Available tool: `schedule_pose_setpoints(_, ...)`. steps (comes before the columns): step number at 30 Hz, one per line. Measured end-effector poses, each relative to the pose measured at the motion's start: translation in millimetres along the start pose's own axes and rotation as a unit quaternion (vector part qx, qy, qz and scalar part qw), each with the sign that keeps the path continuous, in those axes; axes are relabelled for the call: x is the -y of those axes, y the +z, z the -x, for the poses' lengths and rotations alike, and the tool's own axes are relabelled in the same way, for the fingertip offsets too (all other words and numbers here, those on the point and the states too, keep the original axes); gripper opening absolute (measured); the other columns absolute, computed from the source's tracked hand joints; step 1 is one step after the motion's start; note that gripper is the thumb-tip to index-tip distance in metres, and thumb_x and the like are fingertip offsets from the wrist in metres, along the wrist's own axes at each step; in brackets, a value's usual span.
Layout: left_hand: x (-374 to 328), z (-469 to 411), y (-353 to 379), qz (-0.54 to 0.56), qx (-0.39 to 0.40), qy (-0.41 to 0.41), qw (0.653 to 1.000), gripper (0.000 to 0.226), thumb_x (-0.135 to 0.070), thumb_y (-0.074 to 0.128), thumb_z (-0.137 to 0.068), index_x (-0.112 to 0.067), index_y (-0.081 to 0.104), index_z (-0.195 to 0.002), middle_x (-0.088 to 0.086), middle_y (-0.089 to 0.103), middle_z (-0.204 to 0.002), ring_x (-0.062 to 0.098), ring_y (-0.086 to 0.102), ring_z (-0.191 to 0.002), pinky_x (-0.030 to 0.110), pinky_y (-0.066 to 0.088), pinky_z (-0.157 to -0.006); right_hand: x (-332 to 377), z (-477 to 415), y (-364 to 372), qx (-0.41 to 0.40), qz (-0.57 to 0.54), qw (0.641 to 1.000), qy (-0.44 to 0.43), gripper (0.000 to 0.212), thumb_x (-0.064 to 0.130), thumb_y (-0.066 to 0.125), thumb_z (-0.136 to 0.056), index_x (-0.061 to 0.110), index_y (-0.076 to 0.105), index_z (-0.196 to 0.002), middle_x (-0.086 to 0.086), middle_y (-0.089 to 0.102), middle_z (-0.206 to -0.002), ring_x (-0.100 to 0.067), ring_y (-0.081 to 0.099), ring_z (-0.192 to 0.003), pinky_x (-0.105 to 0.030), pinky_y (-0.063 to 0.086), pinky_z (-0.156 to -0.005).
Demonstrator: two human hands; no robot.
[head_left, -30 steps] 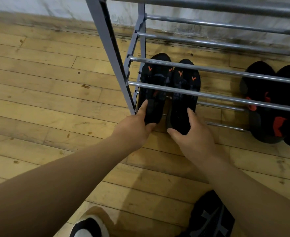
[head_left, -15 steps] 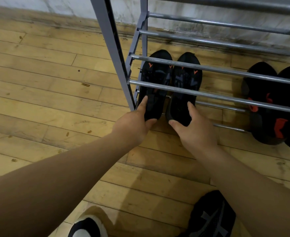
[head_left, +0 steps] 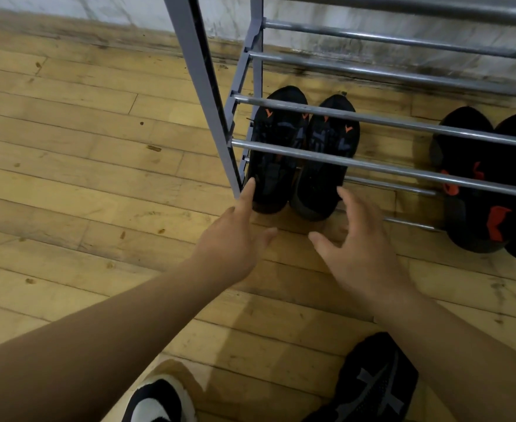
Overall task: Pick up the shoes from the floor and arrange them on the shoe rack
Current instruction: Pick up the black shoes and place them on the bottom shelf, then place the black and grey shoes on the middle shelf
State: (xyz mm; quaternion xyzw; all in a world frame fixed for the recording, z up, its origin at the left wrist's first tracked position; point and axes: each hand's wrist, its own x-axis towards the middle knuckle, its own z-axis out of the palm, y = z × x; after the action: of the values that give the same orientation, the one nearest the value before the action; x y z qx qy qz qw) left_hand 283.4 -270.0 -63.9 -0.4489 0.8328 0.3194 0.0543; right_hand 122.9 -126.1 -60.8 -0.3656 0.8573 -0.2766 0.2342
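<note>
Floor: one floor (head_left: 83,184) of worn wooden planks, running back to a stained wall (head_left: 68,4).
Left hand: the left hand (head_left: 235,239) reaches forward with its fingers straight and apart, gripping nothing. Its forefinger tip touches the outer side of the nearest shoe's heel.
Rack: one grey rack (head_left: 201,95) with metal bars on several levels. Two of its bars cross above the shoes by the hands.
Left pair: two black shoes with orange marks, the left pair (head_left: 275,156). They sit side by side and touching on the lowest level at the rack's left end, toes to the wall, heels toward the hands.
Right hand: the right hand (head_left: 360,257) is spread wide, palm down, holding nothing. Its forefinger lies at the heel of that pair's right shoe; I cannot tell whether it touches.
Right pair: two more black shoes with red marks, the right pair (head_left: 469,184). They are on the same level, well apart from the first two.
Near edge: two further shoes on the floor, a white-toed shoe (head_left: 156,400) and a grey-striped shoe (head_left: 372,388).
</note>
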Motion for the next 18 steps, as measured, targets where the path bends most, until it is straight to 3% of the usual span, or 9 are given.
schedule_pose_setpoints(2, 4, 28, 12, 0.023, 0.03, -0.005, 0.999, 0.094, -0.062, 0.057, -0.095, -0.05, -0.012, -0.159, -0.002, 0.055, -0.14, 0.018, 0.06, -0.117, 0.041, 0.054, -0.095, -15, 21, -10, 0.024, 0.037, 0.999, -0.001, 0.073, 0.056, 0.067, -0.086, 0.04, 0.031, -0.147, 0.012, 0.041, -0.141, -0.012, 0.052, -0.123, -0.039, 0.051, -0.098)
schedule_pose_setpoints(4, 9, 64, 30, 0.042, 0.111, 0.01, 0.993, 0.095, -0.062, 0.059, -0.094, -0.053, -0.011, -0.157, -0.007, 0.053, -0.138, 0.012, 0.059, -0.113, 0.036, 0.053, -0.093, -36, 38, -24, 0.17, 0.106, 0.979, 0.027, 0.07, 0.061, 0.067, -0.084, 0.038, 0.037, -0.144, 0.015, 0.046, -0.128, -0.009, 0.053, -0.115, -0.032, 0.049, -0.094)
schedule_pose_setpoints(6, 13, 99, 52, 0.06, 0.211, 0.047, 0.974, 0.098, -0.062, 0.062, -0.092, -0.064, -0.016, -0.151, -0.008, 0.049, -0.142, 0.01, 0.057, -0.118, 0.035, 0.05, -0.101, -56, 46, -42, 0.349, 0.17, 0.919, 0.068, 0.073, 0.062, 0.069, -0.083, 0.038, 0.038, -0.145, 0.015, 0.047, -0.131, -0.006, 0.051, -0.112, -0.024, 0.045, -0.089)
schedule_pose_setpoints(9, 16, 136, 74, 0.078, 0.357, 0.072, 0.928, 0.095, -0.063, 0.062, -0.093, -0.072, -0.017, -0.144, -0.01, 0.035, -0.161, 0.009, 0.046, -0.137, 0.032, 0.04, -0.114, -72, 53, -61, 0.462, 0.186, 0.861, 0.102, 0.067, 0.053, 0.075, -0.085, 0.041, 0.04, -0.141, 0.015, 0.05, -0.131, 0.0, 0.052, -0.103, -0.015, 0.043, -0.078)
schedule_pose_setpoints(11, 18, 146, 78, 0.093, 0.424, 0.067, 0.899, 0.09, -0.067, 0.06, -0.092, -0.072, -0.012, -0.146, -0.015, 0.027, -0.166, 0.007, 0.04, -0.144, 0.036, 0.036, -0.118, -73, 57, -65, 0.478, 0.181, 0.854, 0.1, 0.059, 0.044, 0.076, -0.087, 0.044, 0.042, -0.136, 0.017, 0.049, -0.124, 0.003, 0.052, -0.097, -0.013, 0.042, -0.071)
schedule_pose_setpoints(14, 18, 147, 75, 0.088, 0.45, 0.072, 0.886, 0.091, -0.069, 0.061, -0.09, -0.071, -0.009, -0.148, -0.015, 0.024, -0.167, 0.009, 0.037, -0.146, 0.039, 0.036, -0.119, -76, 62, -65, 0.446, 0.175, 0.875, 0.077, 0.042, 0.037, 0.074, -0.091, 0.047, 0.049, -0.123, 0.016, 0.056, -0.118, 0.004, 0.054, -0.096, -0.013, 0.043, -0.07)
schedule_pose_setpoints(18, 17, 149, 67, 0.103, 0.433, 0.084, 0.892, 0.1, -0.07, 0.068, -0.085, -0.065, -0.007, -0.153, -0.018, 0.022, -0.167, 0.005, 0.032, -0.147, 0.031, 0.031, -0.12, -62, 55, -69, 0.364, 0.017, 0.919, 0.148, 0.018, 0.036, 0.072, -0.093, 0.045, 0.066, -0.108, -0.003, 0.074, -0.102, -0.021, 0.072, -0.092, -0.04, 0.06, -0.078)
